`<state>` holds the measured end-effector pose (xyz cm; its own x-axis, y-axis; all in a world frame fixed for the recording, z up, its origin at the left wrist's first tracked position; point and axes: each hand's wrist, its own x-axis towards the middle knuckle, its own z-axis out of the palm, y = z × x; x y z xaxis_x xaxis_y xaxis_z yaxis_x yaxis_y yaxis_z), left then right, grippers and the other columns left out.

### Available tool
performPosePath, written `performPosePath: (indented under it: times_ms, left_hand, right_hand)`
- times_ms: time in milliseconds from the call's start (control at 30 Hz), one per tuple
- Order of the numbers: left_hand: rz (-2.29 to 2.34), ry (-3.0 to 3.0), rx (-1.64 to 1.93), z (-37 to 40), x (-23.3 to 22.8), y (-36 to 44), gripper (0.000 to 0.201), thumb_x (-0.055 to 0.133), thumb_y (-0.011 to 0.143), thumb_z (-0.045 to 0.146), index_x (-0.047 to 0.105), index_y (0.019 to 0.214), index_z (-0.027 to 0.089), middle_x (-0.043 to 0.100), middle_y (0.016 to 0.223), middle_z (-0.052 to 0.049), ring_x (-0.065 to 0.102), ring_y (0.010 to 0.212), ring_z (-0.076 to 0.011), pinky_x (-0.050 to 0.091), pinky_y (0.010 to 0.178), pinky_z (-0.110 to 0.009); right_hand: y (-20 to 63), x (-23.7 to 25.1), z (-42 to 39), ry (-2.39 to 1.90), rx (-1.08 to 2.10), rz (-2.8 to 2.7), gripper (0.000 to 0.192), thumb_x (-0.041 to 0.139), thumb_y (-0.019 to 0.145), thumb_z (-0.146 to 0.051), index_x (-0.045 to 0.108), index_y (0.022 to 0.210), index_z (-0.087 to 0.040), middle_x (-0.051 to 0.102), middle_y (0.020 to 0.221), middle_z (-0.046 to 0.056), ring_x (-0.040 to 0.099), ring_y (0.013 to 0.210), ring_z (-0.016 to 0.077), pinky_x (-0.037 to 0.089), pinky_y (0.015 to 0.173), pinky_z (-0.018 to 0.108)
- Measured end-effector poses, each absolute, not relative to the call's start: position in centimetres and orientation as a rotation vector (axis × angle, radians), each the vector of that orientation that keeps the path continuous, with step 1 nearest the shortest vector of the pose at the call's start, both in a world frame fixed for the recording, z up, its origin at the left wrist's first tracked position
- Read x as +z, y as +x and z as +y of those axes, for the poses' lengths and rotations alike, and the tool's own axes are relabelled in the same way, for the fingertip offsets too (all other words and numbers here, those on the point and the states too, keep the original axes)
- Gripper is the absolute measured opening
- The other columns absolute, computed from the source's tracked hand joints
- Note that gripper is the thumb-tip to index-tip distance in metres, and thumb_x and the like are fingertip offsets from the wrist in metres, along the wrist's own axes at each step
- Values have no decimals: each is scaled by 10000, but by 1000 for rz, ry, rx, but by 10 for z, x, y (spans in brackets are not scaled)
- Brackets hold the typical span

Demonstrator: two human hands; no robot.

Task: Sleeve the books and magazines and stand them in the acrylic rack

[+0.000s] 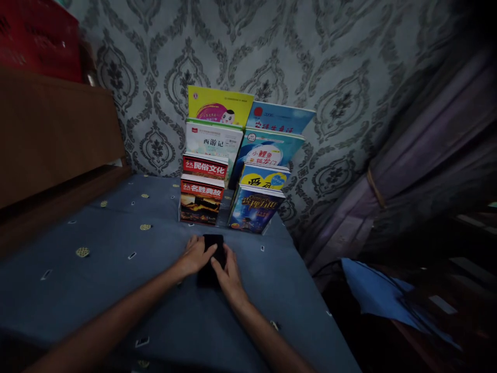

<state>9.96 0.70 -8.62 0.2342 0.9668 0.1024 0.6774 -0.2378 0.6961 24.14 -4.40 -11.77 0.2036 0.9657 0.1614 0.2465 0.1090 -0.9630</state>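
Note:
A black phone-shaped slab [209, 280] lies on the blue patterned sheet, its long side pointing away from me. My left hand [194, 256] grips its left edge, with the thumb across the top face. On the opposite edge is my right hand [230, 272], its thumb also over the dark surface. Both hands are closed around the slab's sides. Just beyond it stand two columns of upright books, among them a red and black book [202, 204] at front left and a dark blue book [254, 210] at front right.
Behind the front books rise a yellow book [219, 103] and a blue book [279, 116], near a patterned wall [272, 62]. A wooden headboard [58, 129] borders the left. A tied purple curtain [349, 217] hangs at right, beside a blue cloth [376, 290] and dark cables.

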Motion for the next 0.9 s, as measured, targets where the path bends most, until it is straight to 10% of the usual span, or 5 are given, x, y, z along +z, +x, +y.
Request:
performPosePath:
  times_ms: [467, 733, 900]
  left_hand:
    - [1363, 2271, 977, 9, -57, 114, 478, 449, 944, 316, 520, 1372, 116, 584, 1317, -182, 549, 1270, -294, 428, 1122, -470]
    - [1004, 1822, 1150, 71, -58, 167, 742, 585, 869, 289, 329, 1547, 132, 406, 1569, -199, 463, 1412, -320, 480, 1100, -467]
    - [1092, 1782, 1145, 92, -60, 179, 788, 605, 846, 261, 303, 1561, 125, 376, 1611, -177, 327, 1511, -327, 255, 1259, -499]
  right_hand:
    - [302, -115, -22, -1315, 725, -1106, 550, 698, 773, -510, 620, 1245, -236, 689, 1237, 114, 611, 1193, 297, 453, 1080, 494]
    - [379, -77, 54, -1205, 429, -965, 696, 645, 724, -414, 516, 1365, -179, 522, 1490, 174, 483, 1387, 319, 371, 1161, 532]
    - [371, -79, 75, -1104, 409, -993, 748, 561, 737, -330, 443, 1453, -152, 471, 1543, 170, 455, 1425, 277, 333, 1198, 498]
